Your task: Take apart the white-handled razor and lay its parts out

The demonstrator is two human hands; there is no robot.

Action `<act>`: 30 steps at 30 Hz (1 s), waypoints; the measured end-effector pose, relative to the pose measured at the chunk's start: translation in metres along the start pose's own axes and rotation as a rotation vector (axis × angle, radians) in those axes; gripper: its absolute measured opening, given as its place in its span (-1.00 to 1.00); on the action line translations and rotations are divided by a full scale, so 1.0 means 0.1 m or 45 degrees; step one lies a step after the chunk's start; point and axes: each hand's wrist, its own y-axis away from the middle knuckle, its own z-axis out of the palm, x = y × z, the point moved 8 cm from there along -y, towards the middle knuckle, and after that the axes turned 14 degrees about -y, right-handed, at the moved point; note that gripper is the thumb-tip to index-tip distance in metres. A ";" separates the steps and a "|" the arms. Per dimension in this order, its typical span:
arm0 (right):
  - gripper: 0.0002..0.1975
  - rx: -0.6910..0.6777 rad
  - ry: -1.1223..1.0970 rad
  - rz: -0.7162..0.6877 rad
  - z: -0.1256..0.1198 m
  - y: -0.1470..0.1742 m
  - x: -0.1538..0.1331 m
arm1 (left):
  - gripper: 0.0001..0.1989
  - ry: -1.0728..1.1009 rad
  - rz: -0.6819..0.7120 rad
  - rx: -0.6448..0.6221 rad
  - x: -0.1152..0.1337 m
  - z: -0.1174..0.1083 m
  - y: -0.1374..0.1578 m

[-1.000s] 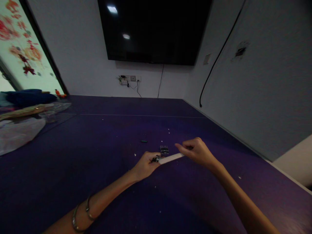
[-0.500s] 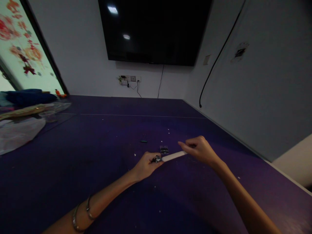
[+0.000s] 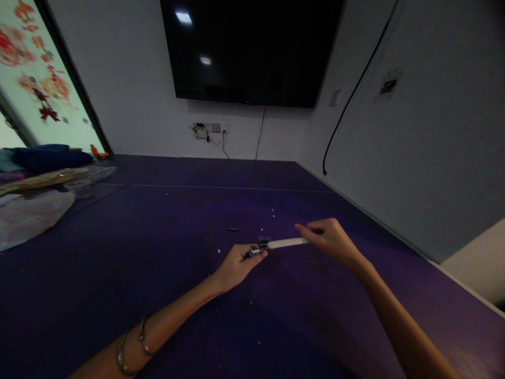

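Note:
My left hand is closed around a small dark and silver metal piece, held between thumb and fingers. Its exact kind is too small to make out. Pinched in my right hand is a flat pale stick, which points left toward the metal piece. Just past my left fingertips lies a small dark part with upright prongs on the purple surface. The stick's left tip overlaps its lower edge in view; whether they touch I cannot tell. My right fingers hide the stick's other end.
A short dark green rod lies beyond my left hand, among scattered white specks. Folded cloth and clear plastic are piled at the far left. A large black television hangs on the wall, and a black cable runs down at right.
My right hand has moved slightly right and up with the stick. The stick's left tip has shifted off the metal piece toward the pronged part. My left hand is nearly still.

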 end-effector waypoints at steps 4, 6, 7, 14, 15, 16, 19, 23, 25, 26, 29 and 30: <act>-0.51 -0.097 -0.484 0.195 0.14 0.03 0.03 | -0.62 0.304 -0.183 -0.061 -0.18 0.13 -0.03; -0.55 -0.230 -0.783 0.273 0.37 0.12 -0.06 | -0.64 0.542 -0.257 -0.127 -0.23 0.22 -0.04; -0.58 -0.290 -0.925 0.311 0.49 0.17 -0.11 | -0.64 0.644 -0.284 -0.154 -0.24 0.25 -0.04; -0.64 -0.392 -1.719 0.784 1.02 0.65 -0.37 | -0.67 0.878 -0.349 -0.203 -0.20 0.26 -0.04; -0.65 -0.400 -1.788 0.824 1.06 0.70 -0.39 | -0.68 0.881 -0.351 -0.190 -0.19 0.25 -0.04; -0.67 -0.405 -1.843 0.853 1.09 0.75 -0.40 | -0.70 0.882 -0.351 -0.179 -0.19 0.24 -0.05; -0.70 -0.411 -1.978 0.902 1.21 0.85 -0.42 | -0.74 0.876 -0.352 -0.180 -0.18 0.25 -0.06; -0.69 -0.498 -2.178 0.973 1.37 0.93 -0.48 | -0.74 0.861 -0.369 -0.181 -0.19 0.28 -0.04; -0.68 -0.530 -2.255 0.961 1.40 0.94 -0.52 | -0.73 0.829 -0.371 -0.182 -0.18 0.30 -0.03; -0.68 -0.529 -2.282 0.948 1.42 0.94 -0.54 | -0.72 0.814 -0.369 -0.186 -0.17 0.30 -0.02; -0.65 -0.443 -2.342 0.950 1.50 1.02 -0.54 | -0.71 0.810 -0.338 -0.203 -0.12 0.30 0.00; -0.63 -0.394 -2.352 0.967 1.54 1.06 -0.53 | -0.71 0.818 -0.332 -0.198 -0.11 0.29 0.00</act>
